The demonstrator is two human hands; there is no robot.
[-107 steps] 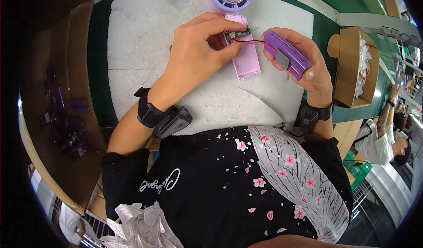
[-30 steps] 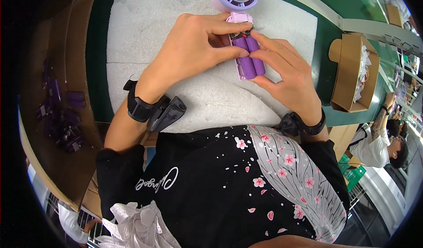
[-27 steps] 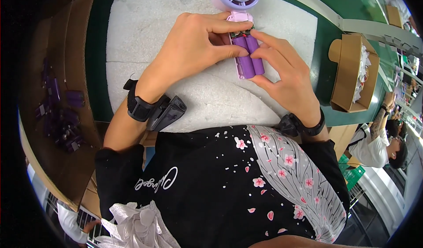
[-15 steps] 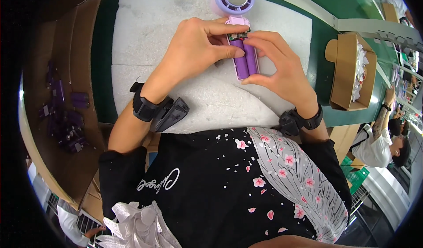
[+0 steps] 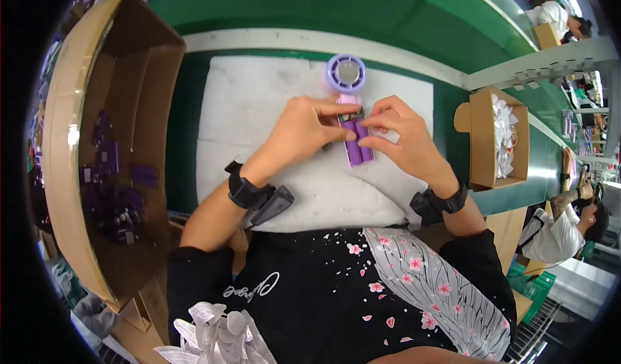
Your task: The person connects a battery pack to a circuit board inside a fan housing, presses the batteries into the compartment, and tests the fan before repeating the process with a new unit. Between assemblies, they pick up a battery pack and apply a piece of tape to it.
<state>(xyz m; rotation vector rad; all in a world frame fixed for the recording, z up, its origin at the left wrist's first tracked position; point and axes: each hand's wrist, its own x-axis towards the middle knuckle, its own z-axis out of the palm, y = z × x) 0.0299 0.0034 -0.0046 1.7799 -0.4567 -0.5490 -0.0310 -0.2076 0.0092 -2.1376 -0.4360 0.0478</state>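
A lilac handheld fan [image 5: 346,73] lies on the white foam sheet [image 5: 246,138], its round head away from me. Its pink handle case is uncovered, showing two purple cylindrical batteries [image 5: 359,153] side by side and a small circuit board at their far end. My left hand [image 5: 301,128] is closed on the handle from the left, index finger across the board and thumb on the left battery. From the right, my right hand [image 5: 404,134] has its fingers bent together at the right battery's upper part, thumb against its side. Exactly what those fingertips pinch is partly hidden.
On the left stands a large cardboard box [image 5: 174,47] holding several purple battery packs [image 5: 107,157]. A smaller carton [image 5: 479,138] with white pieces sits on the green bench at right. A white rail [image 5: 272,39] runs behind the foam. Other people work farther right.
The view has shifted, so the fan and hands appear lower. My right thumb has moved up from the case's near end to the battery's side. My left hand keeps its hold.
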